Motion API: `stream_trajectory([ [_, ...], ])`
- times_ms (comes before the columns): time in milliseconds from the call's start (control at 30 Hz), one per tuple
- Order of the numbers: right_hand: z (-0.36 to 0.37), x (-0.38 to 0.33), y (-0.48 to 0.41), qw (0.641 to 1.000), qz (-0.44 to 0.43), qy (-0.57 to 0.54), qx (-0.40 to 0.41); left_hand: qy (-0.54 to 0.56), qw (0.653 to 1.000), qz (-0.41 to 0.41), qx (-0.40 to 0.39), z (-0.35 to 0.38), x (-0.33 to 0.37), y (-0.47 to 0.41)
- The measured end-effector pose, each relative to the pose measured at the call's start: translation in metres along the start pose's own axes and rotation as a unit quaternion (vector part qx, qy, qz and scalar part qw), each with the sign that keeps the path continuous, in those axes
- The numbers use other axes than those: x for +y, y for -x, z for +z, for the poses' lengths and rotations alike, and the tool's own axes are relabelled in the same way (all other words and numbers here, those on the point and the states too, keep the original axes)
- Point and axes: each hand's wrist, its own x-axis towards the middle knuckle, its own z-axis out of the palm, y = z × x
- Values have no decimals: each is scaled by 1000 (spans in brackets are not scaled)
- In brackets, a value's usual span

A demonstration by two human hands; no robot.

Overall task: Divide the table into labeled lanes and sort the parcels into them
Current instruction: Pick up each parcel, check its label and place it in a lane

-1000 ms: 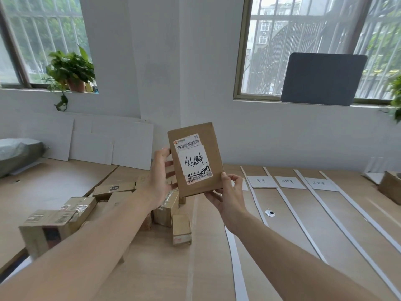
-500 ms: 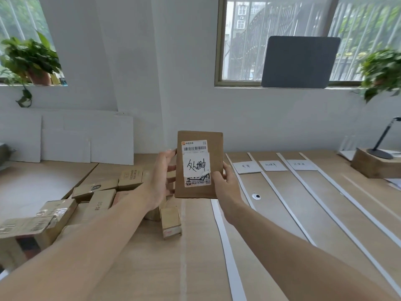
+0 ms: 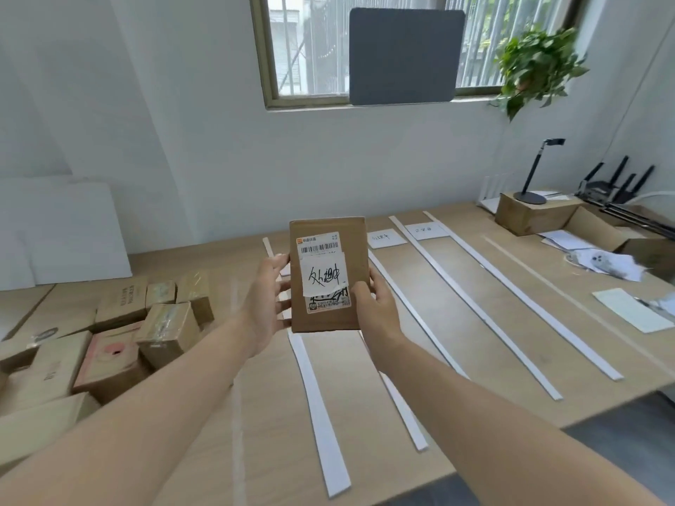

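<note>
I hold a flat brown parcel (image 3: 356,250) upright in front of me, above the wooden table (image 3: 475,345). It carries a barcode sticker and a white handwritten label. My left hand (image 3: 266,301) grips its left edge and my right hand (image 3: 372,304) grips its lower right edge. Several long white strips (image 3: 471,308) run across the table and split it into lanes. Small white label cards (image 3: 425,230) lie at the far ends of two lanes. A pile of brown parcels (image 3: 160,323) sits on the table to the left.
At the back right stand a cardboard box (image 3: 526,217) with a black desk lamp (image 3: 533,177) on it, loose papers (image 3: 606,264) and a black router. White boards lean on the left wall. A potted plant (image 3: 537,67) hangs by the window. The table's front edge runs at lower right.
The parcel has come lower and straightened upright, still in both hands. My view has swung right, so the parcel pile sits further left and the lamp and box have come into sight.
</note>
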Motion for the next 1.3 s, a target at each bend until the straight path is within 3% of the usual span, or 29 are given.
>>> stream_trajectory([
  [300, -152, -4, -76, 1000, 7, 14, -11, 30, 999, -16, 23, 151, -32, -54],
  [500, -216, -1, -141, 999, 27, 16, -15, 42, 998, -34, 31, 218, -40, -99],
  [1300, -249, 79, -456, 984, 161, 80, 8, 80, 979, -171, 79, 280, -108, -410],
])
